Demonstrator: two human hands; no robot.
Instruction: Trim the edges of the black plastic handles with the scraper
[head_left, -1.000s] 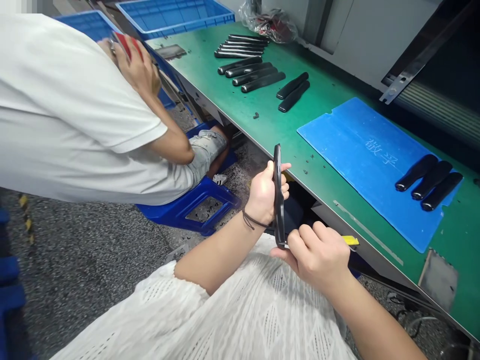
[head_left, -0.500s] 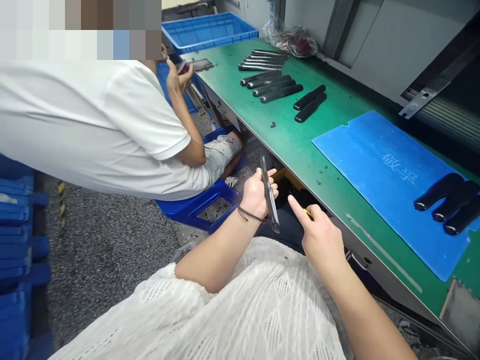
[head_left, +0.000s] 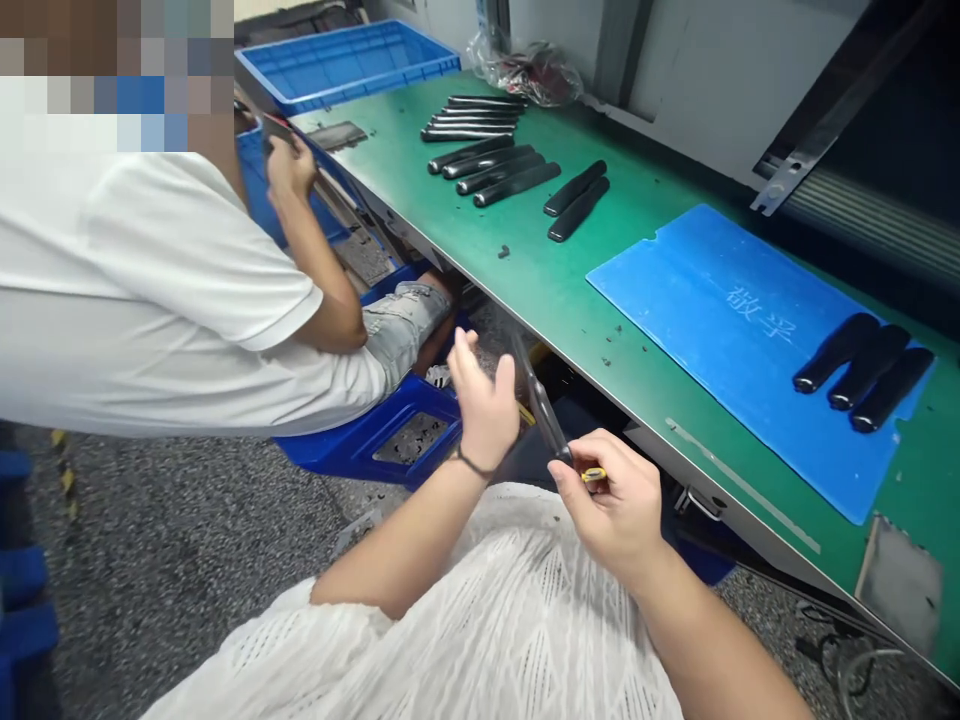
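Observation:
My right hand point(head_left: 615, 505) grips the near end of a long, glossy black handle-shaped part point(head_left: 551, 422) between thumb and fingers. A small yellow tool point(head_left: 594, 474), mostly hidden, is tucked in the same hand; its kind does not show. Just left of the part, my left hand point(head_left: 484, 405) is open with its fingers stretched out, holding nothing. The part slants up and away from me, over my lap beside the table edge. Similar black parts point(head_left: 892, 388) lie side by side on the blue mat point(head_left: 675, 270) to the right.
The green table point(head_left: 525, 300) bears more black parts point(head_left: 517, 185) in rows, small scraps point(head_left: 503, 252) and a clear plastic bag point(head_left: 532, 75). A co-worker in a white shirt point(head_left: 172, 290) sits at the left on a blue stool point(head_left: 337, 450). A blue crate point(head_left: 360, 65) stands behind.
The black part has passed from my left hand to my right. My left hand has opened and moved left. The view has turned slightly right, and the co-worker's hands have shifted.

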